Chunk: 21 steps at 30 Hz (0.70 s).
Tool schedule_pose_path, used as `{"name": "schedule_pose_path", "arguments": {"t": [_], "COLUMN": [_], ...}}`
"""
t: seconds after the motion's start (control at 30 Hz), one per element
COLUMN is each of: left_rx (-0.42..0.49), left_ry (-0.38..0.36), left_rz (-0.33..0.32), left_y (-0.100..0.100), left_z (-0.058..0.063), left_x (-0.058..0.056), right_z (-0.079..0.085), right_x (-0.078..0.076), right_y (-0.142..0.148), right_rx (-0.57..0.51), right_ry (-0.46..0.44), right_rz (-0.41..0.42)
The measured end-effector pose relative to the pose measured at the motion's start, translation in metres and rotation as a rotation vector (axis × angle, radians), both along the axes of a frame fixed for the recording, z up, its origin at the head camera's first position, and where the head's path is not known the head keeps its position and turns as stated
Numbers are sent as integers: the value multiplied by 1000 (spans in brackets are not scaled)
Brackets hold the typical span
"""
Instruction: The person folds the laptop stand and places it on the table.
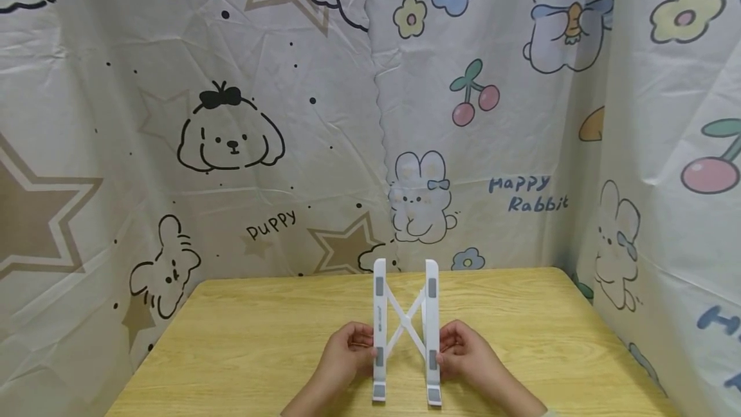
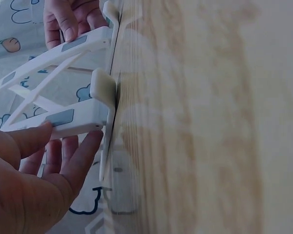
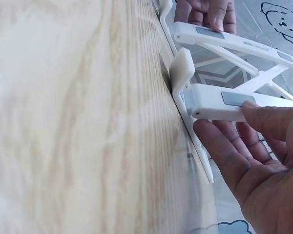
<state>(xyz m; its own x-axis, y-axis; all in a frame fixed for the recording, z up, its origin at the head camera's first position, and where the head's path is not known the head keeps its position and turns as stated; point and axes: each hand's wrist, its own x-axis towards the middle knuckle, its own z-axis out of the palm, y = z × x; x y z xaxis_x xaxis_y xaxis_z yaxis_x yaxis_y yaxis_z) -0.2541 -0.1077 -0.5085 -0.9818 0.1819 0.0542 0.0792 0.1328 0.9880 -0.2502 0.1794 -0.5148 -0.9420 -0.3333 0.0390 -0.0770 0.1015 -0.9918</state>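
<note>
A white folding laptop stand (image 1: 407,322) with grey pads and an X-shaped brace stands on the wooden table, its two long arms side by side. My left hand (image 1: 349,354) grips the left arm near its lower end, thumb on the front by a grey pad (image 2: 60,118) and fingers curled behind. On the other side my right hand (image 1: 467,352) grips the right arm the same way, its thumb beside the grey pad (image 3: 237,98). Small upturned lips (image 3: 181,70) stick out at the near ends of the arms.
The wooden table (image 1: 249,333) extends to both sides of the stand. Behind it and along both sides hang pale curtains (image 1: 336,114) printed with puppies, rabbits, stars and flowers.
</note>
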Motion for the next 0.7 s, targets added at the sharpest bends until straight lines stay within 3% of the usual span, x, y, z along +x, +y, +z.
{"name": "schedule_pose_path", "arguments": {"t": [0.1,0.33,0.7], "left_rx": [7,28,34], "left_ry": [28,-34,-20], "left_rz": [0,12,29], "left_y": [2,8,18], "left_z": [2,-1,0], "left_x": [2,3,5], "right_z": [1,0,0], "right_x": [2,2,0], "right_y": [-1,-3,-11], "right_rx": [-23,-41,-14], "right_ry": [-20,-37,-24], "right_rz": [-16,-38,-81]}}
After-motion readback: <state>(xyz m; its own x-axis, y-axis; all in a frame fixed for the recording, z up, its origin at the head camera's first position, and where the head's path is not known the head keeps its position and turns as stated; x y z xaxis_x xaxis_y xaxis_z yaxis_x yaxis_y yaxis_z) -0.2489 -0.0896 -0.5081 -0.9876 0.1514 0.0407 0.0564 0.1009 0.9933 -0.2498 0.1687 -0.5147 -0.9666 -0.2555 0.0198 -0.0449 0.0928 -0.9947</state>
